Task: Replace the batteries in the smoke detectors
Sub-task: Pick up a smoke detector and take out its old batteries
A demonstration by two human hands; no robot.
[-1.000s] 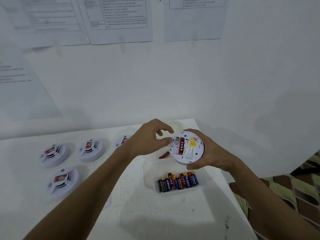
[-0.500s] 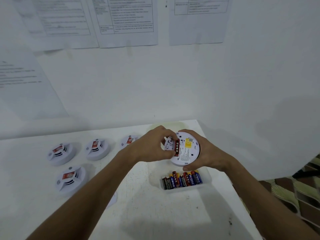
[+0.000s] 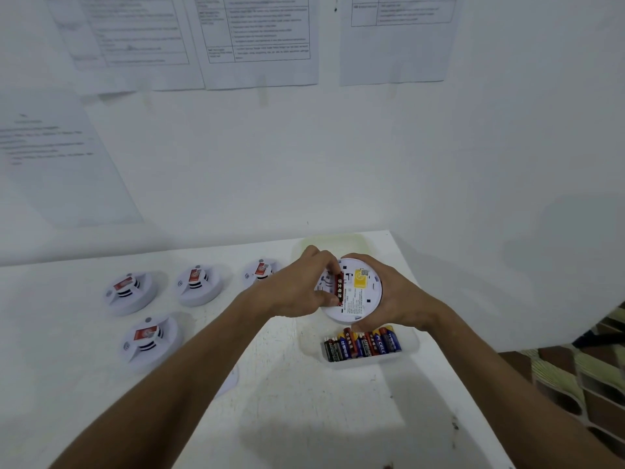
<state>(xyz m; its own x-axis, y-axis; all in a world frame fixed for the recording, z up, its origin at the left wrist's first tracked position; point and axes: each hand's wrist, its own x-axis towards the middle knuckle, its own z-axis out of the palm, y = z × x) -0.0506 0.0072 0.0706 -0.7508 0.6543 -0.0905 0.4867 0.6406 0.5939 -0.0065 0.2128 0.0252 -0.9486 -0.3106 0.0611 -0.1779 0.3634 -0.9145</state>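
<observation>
My right hand (image 3: 394, 299) holds a round white smoke detector (image 3: 359, 292) with its back side up, above the table. A red battery (image 3: 339, 288) lies in its open compartment. My left hand (image 3: 297, 289) pinches that battery with thumb and fingers. Below the detector, a white tray (image 3: 411, 346) holds several batteries (image 3: 363, 345) in red, blue and black.
Several more white smoke detectors (image 3: 130, 291) with red labels sit face up at the left of the white table (image 3: 304, 401). A pale lid or tray (image 3: 333, 242) lies at the back by the wall. The table's right edge drops off beside the battery tray.
My left hand has closed in on the detector and its fingers now grip the red battery in the compartment. The detector stays in my right hand, slightly lower and nearer.
</observation>
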